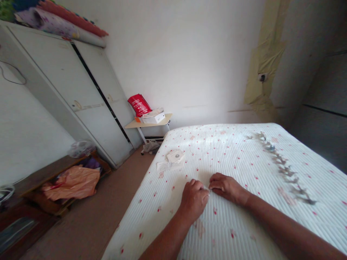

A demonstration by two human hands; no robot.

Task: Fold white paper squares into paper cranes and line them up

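Box on table (contents hidden); fingers pinch small piece.

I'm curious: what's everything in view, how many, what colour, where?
Bed: one, white with red marks, centre
Papers: at least two, whitish, bed's left
Blurred objects: several, mostly greyish, bed's right
Tiny item: one, whitish, unidentifiable, bed's middle
Table: one, pale, beyond bed's left
Carrier bag: one, red, on table
Box: one, white, on table
Crumpled bag: one, greyish, beneath table
Wardrobe: one, pale grey, left
Rolls: several, reddish and lilac, atop wardrobe
Wooden furniture: count unclear, brown, far left
Orange bag: one, orange, on wooden furniture
Clear bag: one, translucent, on wooden furniture
Socket: one, whitish, back right
Wall: one, whitish, behind bed
Floor: one, brown, lower left
Left hand, right hand: one each, bare, at tiny item
Forearms: two, bare, bottom
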